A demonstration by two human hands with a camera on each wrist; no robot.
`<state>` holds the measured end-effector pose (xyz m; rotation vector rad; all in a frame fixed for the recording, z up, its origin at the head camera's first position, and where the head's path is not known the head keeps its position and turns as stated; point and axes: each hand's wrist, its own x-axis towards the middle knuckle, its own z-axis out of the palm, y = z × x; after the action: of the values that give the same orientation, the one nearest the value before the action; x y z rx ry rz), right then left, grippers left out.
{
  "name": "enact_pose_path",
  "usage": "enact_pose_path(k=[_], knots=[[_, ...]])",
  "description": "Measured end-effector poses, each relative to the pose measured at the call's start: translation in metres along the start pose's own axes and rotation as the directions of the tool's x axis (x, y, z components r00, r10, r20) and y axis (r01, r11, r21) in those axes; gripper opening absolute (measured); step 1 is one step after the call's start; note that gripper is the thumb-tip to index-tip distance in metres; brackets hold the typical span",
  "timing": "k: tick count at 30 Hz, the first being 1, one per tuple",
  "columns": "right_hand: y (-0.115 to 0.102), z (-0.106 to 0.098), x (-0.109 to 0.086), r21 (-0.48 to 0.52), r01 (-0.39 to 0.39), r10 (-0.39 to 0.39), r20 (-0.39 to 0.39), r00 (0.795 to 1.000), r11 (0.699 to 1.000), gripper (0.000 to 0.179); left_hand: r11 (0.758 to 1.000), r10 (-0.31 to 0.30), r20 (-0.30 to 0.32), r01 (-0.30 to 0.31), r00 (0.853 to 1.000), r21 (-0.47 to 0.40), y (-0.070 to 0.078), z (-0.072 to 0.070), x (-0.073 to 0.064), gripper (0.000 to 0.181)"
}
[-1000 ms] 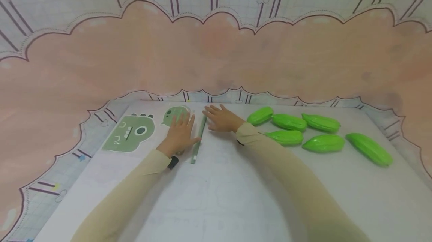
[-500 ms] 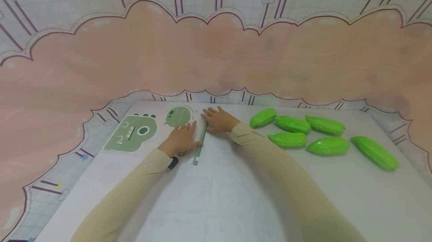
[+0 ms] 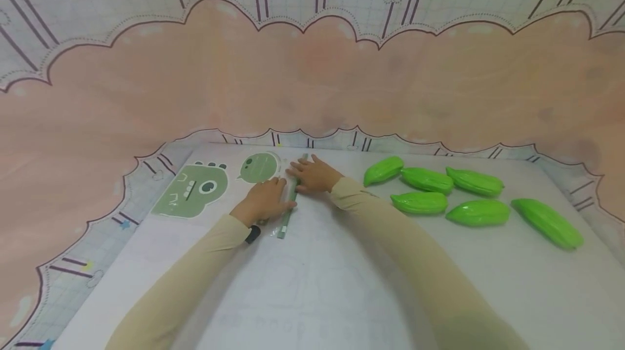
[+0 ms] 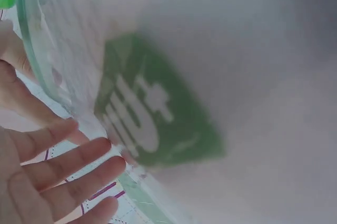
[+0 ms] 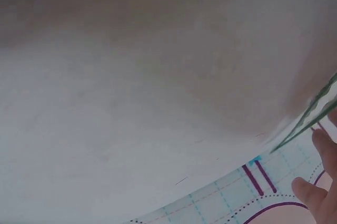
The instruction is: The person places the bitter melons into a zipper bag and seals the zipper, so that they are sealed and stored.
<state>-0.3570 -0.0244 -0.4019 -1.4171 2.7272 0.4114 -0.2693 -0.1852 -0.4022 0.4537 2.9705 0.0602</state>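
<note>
A clear plastic bag with green dinosaur prints (image 3: pixel 192 192) lies flat at the far left of the white table. Along its right side runs a narrow green strip (image 3: pixel 284 226), which looks like its zip edge. My left hand (image 3: pixel 263 199) rests on the bag below the round green print (image 3: pixel 259 168), thumb near the strip. In the left wrist view, the fingers (image 4: pixel 84 176) are spread by the clear film. Over the strip's far part lies my right hand (image 3: pixel 316 175), fingers extended. Only some of its fingers (image 5: pixel 326 150) show in the right wrist view, beside the green strip.
Several bright green, ridged, pointed vegetables (image 3: pixel 419 203) lie on the right half of the table. A patterned cloth with a peach cloud shape (image 3: pixel 312 84) hangs behind and along the sides. The white tabletop (image 3: pixel 312 296) stretches toward me.
My left hand has drawn back from the round print, its fingers less stretched out. My right hand has slid slightly left and nearer, over the strip. The head view has shifted a little.
</note>
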Motion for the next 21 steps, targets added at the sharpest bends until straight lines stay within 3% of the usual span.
enact_pose_path(k=[6, 12, 16, 21], knots=[[-0.003, -0.004, 0.002, -0.028, 0.014, -0.015, -0.019, 1.0, 1.0, 0.051, 0.995, 0.076, -0.076, -0.071, 0.994, 0.064, 0.001, -0.004, 0.0, 0.047], [-0.004, -0.006, 0.002, -0.064, 0.042, -0.048, -0.101, 0.994, 0.997, 0.049, 0.989, 0.128, -0.144, -0.115, 0.981, 0.093, 0.002, -0.006, 0.001, 0.018], [-0.002, -0.003, 0.004, -0.108, 0.056, -0.078, -0.219, 0.972, 0.993, 0.034, 0.985, 0.149, -0.206, -0.127, 0.967, 0.115, 0.004, -0.008, 0.0, 0.011], [0.001, 0.003, 0.009, -0.185, 0.007, -0.076, -0.369, 0.926, 0.983, 0.019, 0.976, 0.192, -0.265, -0.156, 0.945, 0.153, 0.008, -0.013, -0.004, 0.011]])
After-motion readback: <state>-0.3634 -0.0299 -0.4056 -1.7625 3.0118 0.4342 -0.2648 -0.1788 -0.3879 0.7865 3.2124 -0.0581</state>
